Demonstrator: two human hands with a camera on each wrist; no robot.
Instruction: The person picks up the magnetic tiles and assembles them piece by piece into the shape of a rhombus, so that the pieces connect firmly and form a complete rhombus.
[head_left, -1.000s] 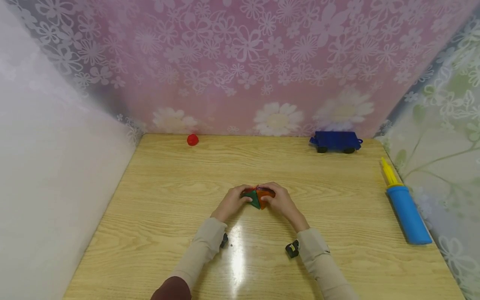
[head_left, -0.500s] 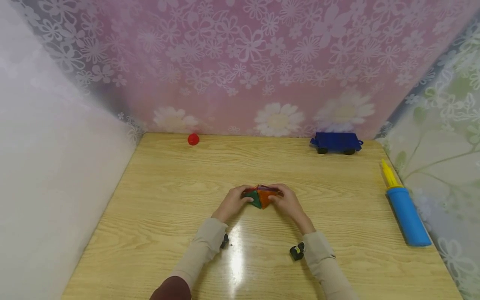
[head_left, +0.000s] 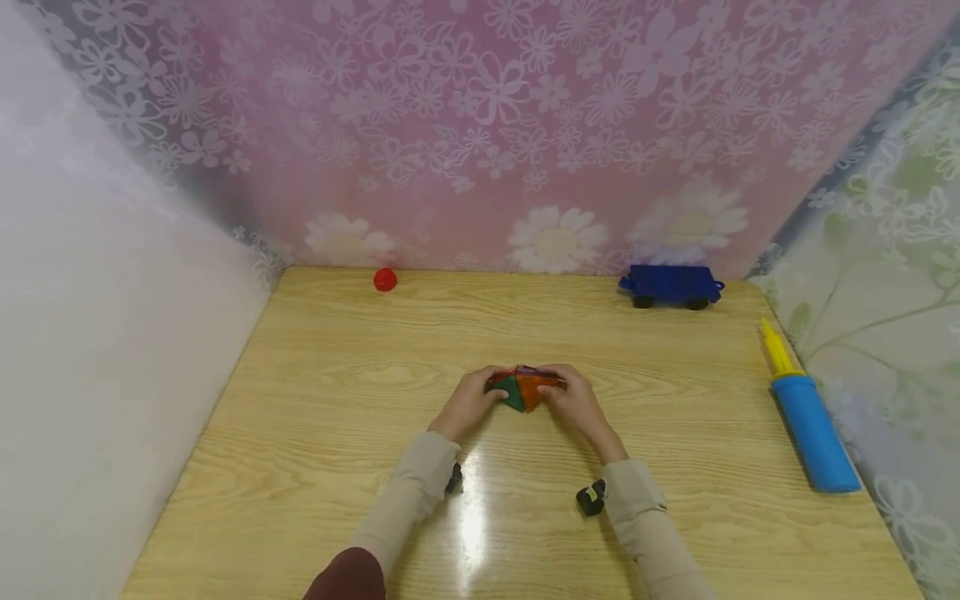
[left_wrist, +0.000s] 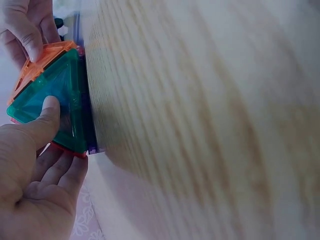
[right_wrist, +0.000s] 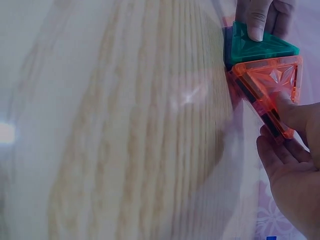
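A small peaked shape of translucent magnetic tiles lies between the two hands at mid-table. On its near side are a green triangular tile (head_left: pixel 509 391) and, edge to edge with it, an orange triangular tile (right_wrist: pixel 277 67). Red and purple edges show behind and below them. My left hand (head_left: pixel 467 406) pinches the green side, thumb on its face and fingers behind, as the left wrist view shows. On the other side my right hand (head_left: pixel 579 408) grips the orange tile, its thumb on the face and fingers behind. The fingers partly hide the back tiles.
A red ball-like object (head_left: pixel 385 279) sits at the back left of the wooden table (head_left: pixel 322 358). At the back right stands a blue wheeled toy base (head_left: pixel 672 286). A blue and yellow hand pump (head_left: pixel 813 433) lies along the right edge. Patterned walls border the table.
My right hand has shifted a little to the right, and more of the orange tile shows. The left hand stays almost in place, still holding the green side.
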